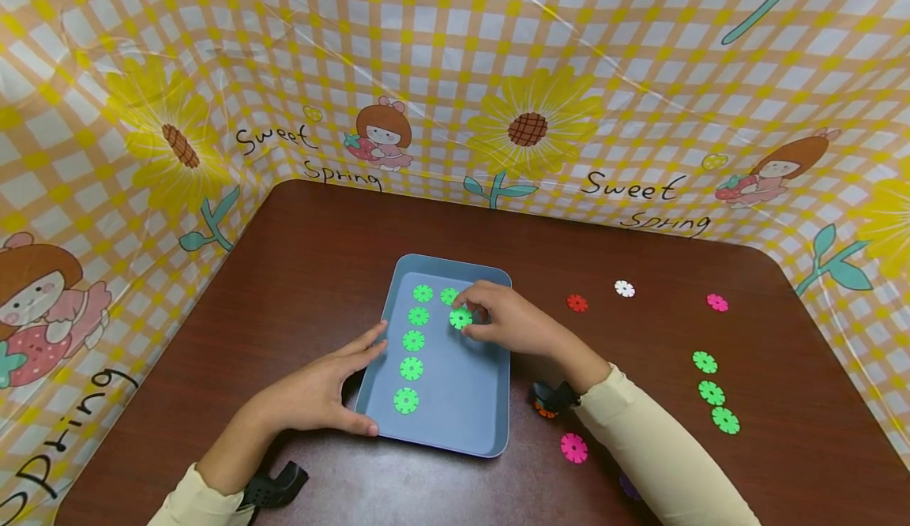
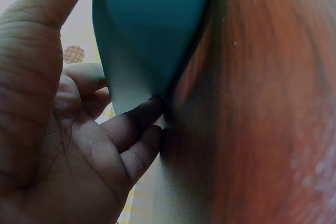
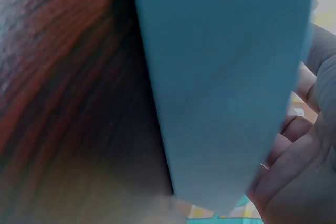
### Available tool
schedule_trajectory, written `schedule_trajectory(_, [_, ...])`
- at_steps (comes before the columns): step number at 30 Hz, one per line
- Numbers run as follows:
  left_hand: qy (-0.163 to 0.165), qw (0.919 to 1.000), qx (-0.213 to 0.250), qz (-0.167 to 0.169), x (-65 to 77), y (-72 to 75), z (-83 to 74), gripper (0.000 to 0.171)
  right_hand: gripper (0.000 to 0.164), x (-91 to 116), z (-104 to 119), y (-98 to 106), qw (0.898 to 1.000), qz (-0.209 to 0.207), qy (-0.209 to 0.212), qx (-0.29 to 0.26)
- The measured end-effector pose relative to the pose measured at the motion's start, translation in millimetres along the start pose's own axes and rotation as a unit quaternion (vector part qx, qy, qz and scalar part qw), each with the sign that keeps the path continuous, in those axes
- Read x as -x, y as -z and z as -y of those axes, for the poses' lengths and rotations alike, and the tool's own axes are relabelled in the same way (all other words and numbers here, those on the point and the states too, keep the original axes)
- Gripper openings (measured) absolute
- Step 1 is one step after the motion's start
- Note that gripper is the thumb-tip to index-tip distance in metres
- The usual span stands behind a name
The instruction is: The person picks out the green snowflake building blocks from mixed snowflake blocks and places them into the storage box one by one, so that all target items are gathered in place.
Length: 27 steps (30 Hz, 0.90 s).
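A blue-grey tray (image 1: 455, 400) lies on the table. Several green notched plastic discs form a column along its left side, including one green disc (image 1: 413, 341) midway down. At the top of a second column is another green disc (image 1: 449, 296). Just below it, my right hand (image 1: 508, 317) pinches a green notched disc (image 1: 460, 318) between thumb and index finger, over the tray. My left hand (image 1: 323, 388) touches the tray's left side with fingers extended, the thumb at the near left corner. In the right wrist view, the tray wall (image 3: 226, 77) hides the fingertips and disc.
Right of the tray lie three green discs (image 1: 711, 392), a red disc (image 1: 577, 302), a white disc (image 1: 625, 288) and pink discs (image 1: 573, 448). An orange disc (image 1: 546, 410) and a purple disc (image 1: 629, 486) sit partly under the right arm. Checked cloth (image 1: 441, 52) walls the table.
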<state>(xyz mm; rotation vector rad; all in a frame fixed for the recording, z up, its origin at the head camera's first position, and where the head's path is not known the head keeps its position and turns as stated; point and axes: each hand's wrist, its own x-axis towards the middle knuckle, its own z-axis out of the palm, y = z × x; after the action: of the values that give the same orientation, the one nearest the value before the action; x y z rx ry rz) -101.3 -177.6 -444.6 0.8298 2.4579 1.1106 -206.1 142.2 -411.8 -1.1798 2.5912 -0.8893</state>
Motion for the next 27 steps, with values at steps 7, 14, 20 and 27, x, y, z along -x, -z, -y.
schedule_trajectory(7, [-0.003,1.0000,0.004,0.000,-0.5,0.0,-0.6,0.112,0.026,-11.0,-2.9,-9.3,1.000,0.012,-0.004,0.002])
schedule_trajectory(14, [-0.001,1.0000,0.002,0.002,-0.5,0.6,-0.7,0.112,0.026,-16.8,-4.4,-20.8,0.998,0.010,-0.023,0.057])
schedule_trajectory(20, [0.001,1.0000,-0.004,0.000,-0.2,1.0,-0.7,0.112,0.027,-17.9,-2.7,-25.4,0.994,0.005,-0.057,0.096])
schedule_trajectory(27, [0.004,1.0000,0.005,0.002,0.8,0.5,-0.5,0.113,0.029,-18.3,0.5,-27.6,0.989,0.014,-0.077,0.126])
